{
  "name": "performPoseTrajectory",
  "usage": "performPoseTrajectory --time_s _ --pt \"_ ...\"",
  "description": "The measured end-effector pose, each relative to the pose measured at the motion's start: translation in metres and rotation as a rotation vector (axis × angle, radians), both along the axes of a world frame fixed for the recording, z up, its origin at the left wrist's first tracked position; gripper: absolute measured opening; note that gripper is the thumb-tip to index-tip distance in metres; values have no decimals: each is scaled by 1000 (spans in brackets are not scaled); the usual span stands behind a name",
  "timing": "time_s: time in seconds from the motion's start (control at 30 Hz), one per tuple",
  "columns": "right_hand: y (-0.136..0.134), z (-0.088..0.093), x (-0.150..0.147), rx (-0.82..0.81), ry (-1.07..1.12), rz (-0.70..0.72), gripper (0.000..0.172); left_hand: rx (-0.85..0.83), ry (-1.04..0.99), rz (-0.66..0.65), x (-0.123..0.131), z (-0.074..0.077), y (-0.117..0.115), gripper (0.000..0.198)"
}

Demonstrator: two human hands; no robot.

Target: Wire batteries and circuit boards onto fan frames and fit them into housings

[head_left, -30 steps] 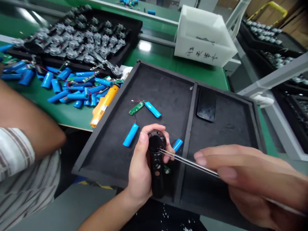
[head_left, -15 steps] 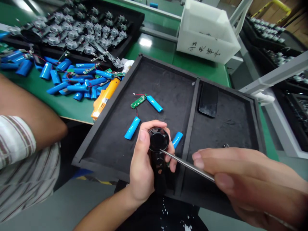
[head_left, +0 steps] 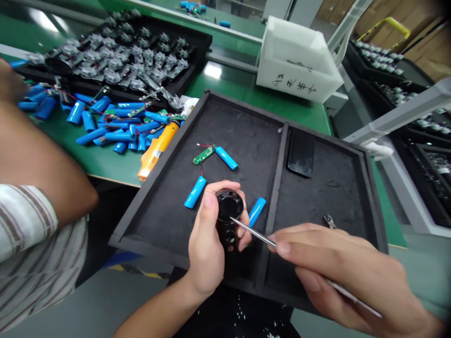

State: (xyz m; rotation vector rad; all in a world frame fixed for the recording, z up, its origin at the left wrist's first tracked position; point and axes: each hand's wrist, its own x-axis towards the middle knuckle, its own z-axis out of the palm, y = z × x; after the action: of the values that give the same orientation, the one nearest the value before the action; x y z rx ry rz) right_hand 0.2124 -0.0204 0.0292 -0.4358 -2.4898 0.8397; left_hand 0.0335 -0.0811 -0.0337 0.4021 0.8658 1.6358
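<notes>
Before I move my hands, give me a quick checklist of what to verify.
1. Left hand grip on the black round-headed housing: ok, fingers curled around its head.
2. Right hand grip on the metal tweezers: ok.
3. Tweezer tip at the head's near rim: ok; firm contact: cannot tell.
4. Blue battery cell free of the left fingers: cannot tell.
5. Green circuit board clear of both hands: ok.

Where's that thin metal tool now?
In the head view, right of centre: the right hand holds the thin metal tool, its tip at the round end of the black part in the left hand.
</notes>
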Motion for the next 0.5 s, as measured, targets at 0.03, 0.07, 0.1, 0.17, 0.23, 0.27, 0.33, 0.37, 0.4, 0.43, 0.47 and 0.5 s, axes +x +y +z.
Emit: performPoseTrajectory --time_s 0.03,0.07,0.1,0.17,0.23,0.27,0.33,0.37,0.4,0.43,0.47,0.5 --pt "-1 -2 1 2 10 -5 59 -2 -4 -13 -1 0 0 41" --pt "-1 -4 3 -5 22 -8 59 -6 -7 -23 -1 0 -1 41" --pt "-2 -7 5 -21 35 -12 59 -9 -18 -32 -2 -1 -1 41" --pt "0 -13 9 -72 59 -26 58 -19 -64 -51 -3 -1 2 42" --pt "5 -19 13 -140 78 -42 57 -20 -123 -61 -2 0 9 42" --pt "7 -23 15 -174 80 -57 56 -16 -147 -65 -1 2 13 41" --pt "7 -29 18 -216 118 -109 50 4 -160 -74 1 6 18 39" --pt "4 -34 17 -239 147 -151 45 -3 -154 -73 2 8 16 37" --pt "-2 -39 14 -250 215 -186 38 -19 -141 -65 1 9 10 36" --pt "-8 -47 6 -307 306 -250 29 -114 -126 -42 -3 7 -1 34" --pt "-13 -56 -6 -406 315 -256 24 -280 -109 26 -13 1 -14 34" --pt "-15 -65 -23 -498 302 -237 22 -468 -85 107 -28 -9 -27 42"
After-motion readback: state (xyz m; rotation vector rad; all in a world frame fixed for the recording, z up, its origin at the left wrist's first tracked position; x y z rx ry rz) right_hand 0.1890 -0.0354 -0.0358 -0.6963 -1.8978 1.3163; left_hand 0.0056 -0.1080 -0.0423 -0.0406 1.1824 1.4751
